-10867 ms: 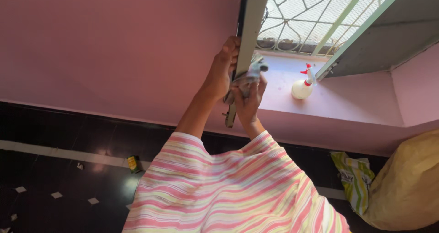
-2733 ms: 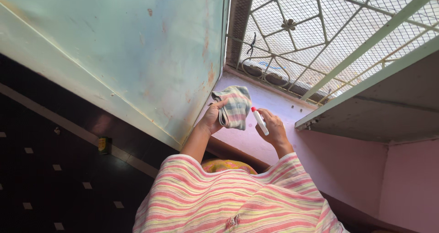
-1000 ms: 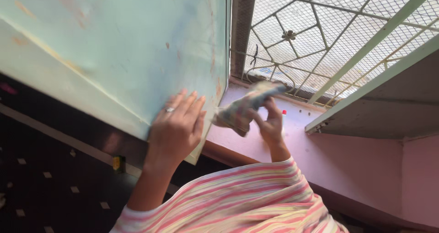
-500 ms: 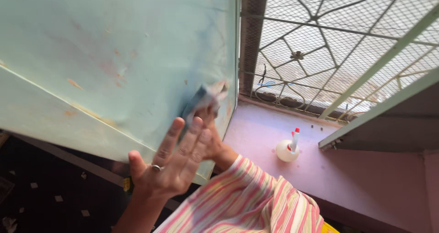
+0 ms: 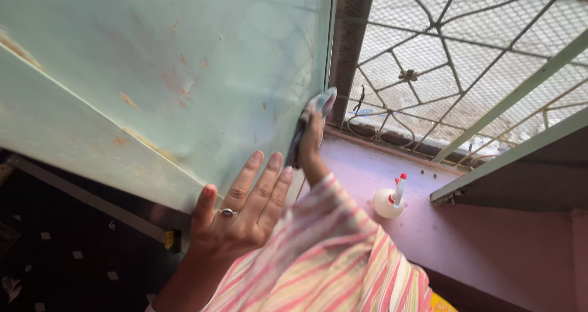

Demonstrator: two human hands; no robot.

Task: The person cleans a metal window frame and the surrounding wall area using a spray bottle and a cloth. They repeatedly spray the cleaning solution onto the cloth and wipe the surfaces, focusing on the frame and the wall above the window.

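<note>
My left hand [image 5: 240, 209], a ring on one finger, lies flat with fingers spread against the lower corner of a pale green window shutter [image 5: 171, 73]. My right hand [image 5: 310, 142] presses a striped cloth [image 5: 311, 113] against the shutter's inner face near its hinge edge; the cloth covers most of the fingers. A small white spray bottle [image 5: 390, 200] with a red nozzle stands upright on the pink window sill [image 5: 367, 171], to the right of my right arm. My pink striped sleeve fills the bottom middle.
A metal grille with mesh [image 5: 453, 61] closes the window opening. The second shutter [image 5: 527, 165] stands open at the right. Below left is a dark tiled floor [image 5: 55, 257] with a small yellow tin [image 5: 171, 240] by the wall.
My right hand has slid the cloth up and to the right along the shutter toward its hinge edge. My left hand stays flat on the shutter's lower corner. The view has shifted slightly.
</note>
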